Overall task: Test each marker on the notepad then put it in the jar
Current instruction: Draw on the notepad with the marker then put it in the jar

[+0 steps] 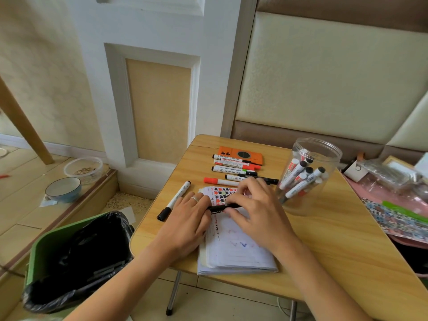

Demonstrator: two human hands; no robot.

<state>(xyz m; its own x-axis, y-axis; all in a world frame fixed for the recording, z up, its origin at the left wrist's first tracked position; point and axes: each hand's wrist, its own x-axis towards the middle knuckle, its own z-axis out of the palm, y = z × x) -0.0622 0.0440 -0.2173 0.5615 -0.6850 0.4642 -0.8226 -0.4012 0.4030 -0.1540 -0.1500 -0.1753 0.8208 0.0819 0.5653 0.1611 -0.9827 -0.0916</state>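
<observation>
Both hands meet over the far end of the notepad (pixel 238 249), which lies open on the near middle of the bench (pixel 324 239). The left hand (pixel 187 218) grips 1 end of a black marker (pixel 223 207) with curled fingers, and the right hand (pixel 252 205) pinches the other end, its fingers bent around the barrel. The marker lies level across the page, so this looks like pulling the cap off or pushing it back on; I cannot tell which. Faint blue and red scribbles on the page suggest testing is well under way.

The clear jar (pixel 310 172) stands just right of the pad, within easy reach of the right hand, and already holds several markers tip-down. 5 or so untested markers (pixel 234 169) lie in a row on the far side of the pad, and 1 more marker (pixel 174 200) lies alone to the left. A green bin (pixel 46 258) with a black liner sits on the floor near left.
</observation>
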